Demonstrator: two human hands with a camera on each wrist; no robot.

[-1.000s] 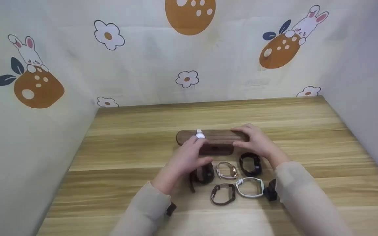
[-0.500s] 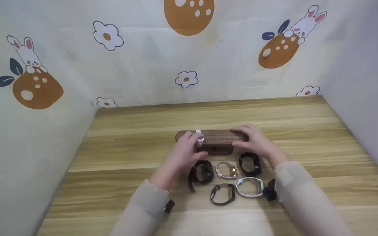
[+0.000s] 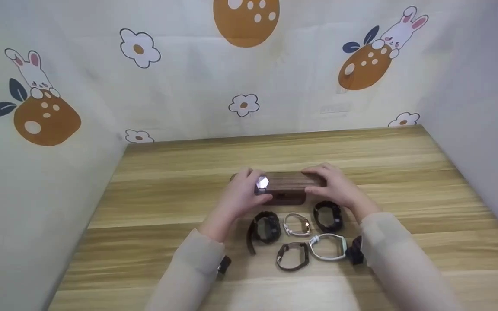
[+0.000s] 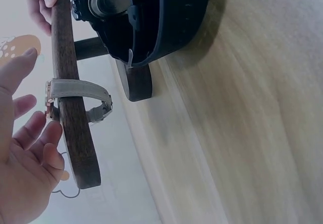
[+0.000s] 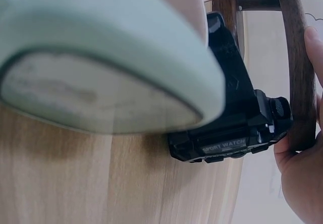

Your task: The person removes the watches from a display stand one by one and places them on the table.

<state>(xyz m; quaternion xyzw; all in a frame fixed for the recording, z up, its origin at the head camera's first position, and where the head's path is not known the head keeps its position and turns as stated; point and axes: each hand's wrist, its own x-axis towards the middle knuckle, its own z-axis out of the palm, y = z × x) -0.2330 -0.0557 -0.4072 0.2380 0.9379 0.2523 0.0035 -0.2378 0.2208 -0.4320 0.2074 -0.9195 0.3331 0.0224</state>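
A dark wooden watch stand (image 3: 290, 180) lies crosswise near the table's middle, its bar raised above a smaller base (image 3: 290, 199). Near the bar's left end hangs a wristwatch (image 3: 262, 183) with a shiny round face. In the left wrist view its pale strap (image 4: 81, 89) loops round the bar. My left hand (image 3: 238, 193) is beside this watch; its fingertips touch the case, while the thumb stands apart in the left wrist view. My right hand (image 3: 336, 188) grips the stand's right end, thumb on one side and fingers on the other.
In front of the stand are a black watch (image 3: 276, 233), a rose-gold watch (image 3: 307, 227), a black sport watch (image 5: 222, 138), a slim dark band (image 3: 305, 255) and a mint-green watch (image 3: 343, 247). Patterned walls (image 3: 188, 95) enclose the table's back and sides.
My left hand has shifted up and leftward along the bar. The watch has turned on the bar, its bright face now lower and facing front. My right hand keeps its grip.
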